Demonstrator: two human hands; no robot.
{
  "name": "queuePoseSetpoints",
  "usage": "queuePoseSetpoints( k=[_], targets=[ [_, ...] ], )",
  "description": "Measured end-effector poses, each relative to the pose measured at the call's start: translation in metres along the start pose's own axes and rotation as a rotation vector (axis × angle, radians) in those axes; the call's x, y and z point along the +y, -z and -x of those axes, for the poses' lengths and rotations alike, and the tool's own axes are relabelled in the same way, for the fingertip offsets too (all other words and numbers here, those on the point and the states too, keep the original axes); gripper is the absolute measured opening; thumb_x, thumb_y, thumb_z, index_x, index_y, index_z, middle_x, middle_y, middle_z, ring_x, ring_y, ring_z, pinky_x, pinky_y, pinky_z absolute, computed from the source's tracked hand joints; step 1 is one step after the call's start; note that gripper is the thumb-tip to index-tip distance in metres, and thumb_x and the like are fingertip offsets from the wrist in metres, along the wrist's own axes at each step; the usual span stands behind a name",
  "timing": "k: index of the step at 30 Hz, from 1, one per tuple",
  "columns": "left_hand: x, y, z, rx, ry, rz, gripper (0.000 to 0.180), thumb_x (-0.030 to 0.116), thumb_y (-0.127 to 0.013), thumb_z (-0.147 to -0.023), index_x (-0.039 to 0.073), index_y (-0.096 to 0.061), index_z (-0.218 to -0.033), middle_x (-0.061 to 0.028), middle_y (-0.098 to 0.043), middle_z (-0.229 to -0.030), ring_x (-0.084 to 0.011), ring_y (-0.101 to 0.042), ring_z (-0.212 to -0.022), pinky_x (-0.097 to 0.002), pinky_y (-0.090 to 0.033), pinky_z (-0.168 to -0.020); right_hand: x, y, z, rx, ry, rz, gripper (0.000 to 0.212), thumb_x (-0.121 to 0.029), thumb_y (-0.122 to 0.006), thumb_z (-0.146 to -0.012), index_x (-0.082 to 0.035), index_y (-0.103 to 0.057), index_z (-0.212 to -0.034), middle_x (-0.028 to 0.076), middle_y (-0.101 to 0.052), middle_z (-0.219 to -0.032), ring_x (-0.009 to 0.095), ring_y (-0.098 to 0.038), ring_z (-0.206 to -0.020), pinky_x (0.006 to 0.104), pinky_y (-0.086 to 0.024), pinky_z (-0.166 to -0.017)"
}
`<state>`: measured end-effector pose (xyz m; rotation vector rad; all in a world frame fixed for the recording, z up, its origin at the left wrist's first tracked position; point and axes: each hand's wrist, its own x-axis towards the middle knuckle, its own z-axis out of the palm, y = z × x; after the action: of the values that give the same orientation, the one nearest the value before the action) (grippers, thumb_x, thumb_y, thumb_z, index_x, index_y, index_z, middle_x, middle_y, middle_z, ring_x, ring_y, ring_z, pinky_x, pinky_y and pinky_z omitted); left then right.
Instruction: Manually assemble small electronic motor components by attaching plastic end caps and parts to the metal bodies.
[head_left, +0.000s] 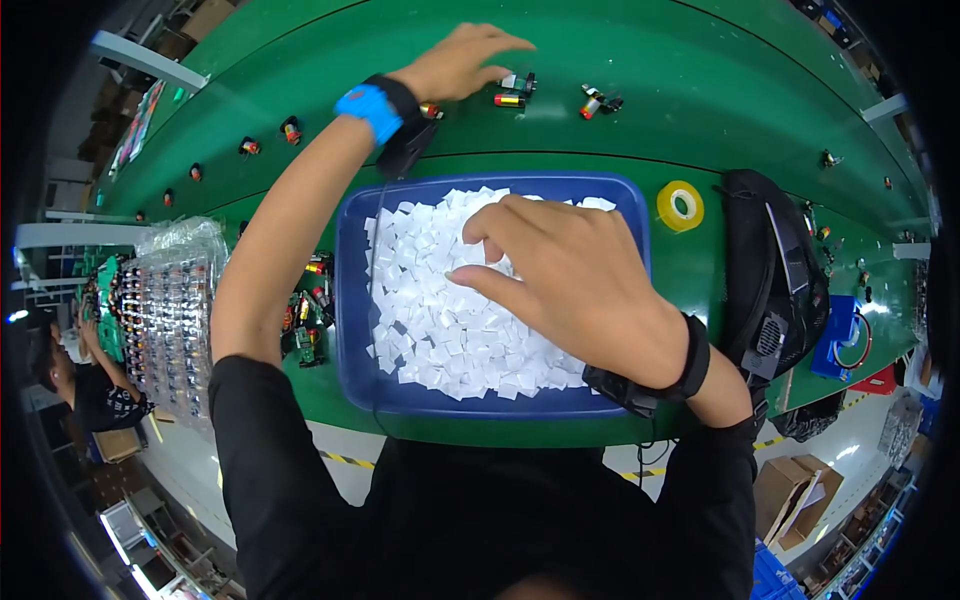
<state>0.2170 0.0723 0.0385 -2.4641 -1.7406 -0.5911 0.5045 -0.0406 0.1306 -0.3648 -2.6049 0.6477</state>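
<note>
White slips (440, 335) partly hidden beneath right hand (575, 270), left hand (455, 65) slightly blurred, both unclenched

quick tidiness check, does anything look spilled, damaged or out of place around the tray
Only a jumble stands out: left of the blue plastic tray, small red, black and green components lie heaped at mixed angles, while similar ones sit spaced apart farther off. Visible small white squares lie inside the tray; damage can't be judged.
</note>
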Motion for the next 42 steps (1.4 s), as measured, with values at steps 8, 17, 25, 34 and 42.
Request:
queuePoseSetpoints(
  k=[8,17,25,34,42],
  targets=[
    [0.043,0.024,-0.023,-0.399,0.262,-0.047,0.034,0.036,-0.064,-0.096,0.003,-0.060,-0.104,-0.0144,-0.068,-0.093,-0.0389,-0.063,-0.085,-0.0481,-0.051,-0.081,0.004,0.005,-0.001,0.031,0.009,0.022,0.025,-0.029,-0.075,-0.086,-0.008,-0.063,-0.091,0.003,-0.066,-0.078,0.023,-0.066,-0.067,0.0346,-0.047,-0.053],
    [0.160,0.106,0.083,0.112,0.792,1.085,0.035,0.029,-0.068,-0.097,0.001,-0.057,-0.113,-0.0016,-0.060,-0.072,-0.0043,-0.047,-0.050,-0.0204,-0.033,-0.043,0.020,0.003,-0.015,0.003,-0.380,-0.606,0.028,-0.023,-0.067,-0.096,0.001,-0.064,-0.110,0.010,-0.073,-0.089,0.015,-0.071,-0.078,0.0276,-0.053,-0.060],
    [0.196,0.115,0.140,0.313,0.766,1.162,0.043,-0.003,-0.068,-0.089,-0.003,-0.049,-0.127,-0.0099,-0.067,-0.090,-0.0085,-0.061,-0.064,-0.0213,-0.050,-0.050,0.009,0.007,-0.017,-0.081,-0.531,-0.989,0.018,-0.013,-0.064,-0.098,0.002,-0.065,-0.109,0.008,-0.071,-0.083,0.010,-0.067,-0.070,0.0239,-0.054,-0.061],
    [0.191,0.102,0.157,0.195,0.759,1.429,0.030,0.014,-0.068,-0.096,-0.004,-0.058,-0.118,-0.0109,-0.067,-0.100,-0.0114,-0.062,-0.084,-0.0276,-0.056,-0.062,0.013,0.005,-0.009,-0.139,-0.188,-0.411,0.020,-0.011,-0.073,-0.090,0.001,-0.066,-0.104,0.010,-0.070,-0.083,0.017,-0.068,-0.069,0.0271,-0.054,-0.061],
    [0.188,0.098,0.165,0.200,0.853,1.532,0.024,0.016,-0.065,-0.099,-0.005,-0.061,-0.110,-0.0104,-0.068,-0.092,-0.0119,-0.064,-0.064,-0.0256,-0.054,-0.057,0.011,-0.008,-0.008,0.093,0.309,0.137,0.026,-0.009,-0.077,-0.078,-0.003,-0.065,-0.099,0.009,-0.071,-0.094,0.025,-0.069,-0.074,0.0311,-0.054,-0.061]
  ],
)
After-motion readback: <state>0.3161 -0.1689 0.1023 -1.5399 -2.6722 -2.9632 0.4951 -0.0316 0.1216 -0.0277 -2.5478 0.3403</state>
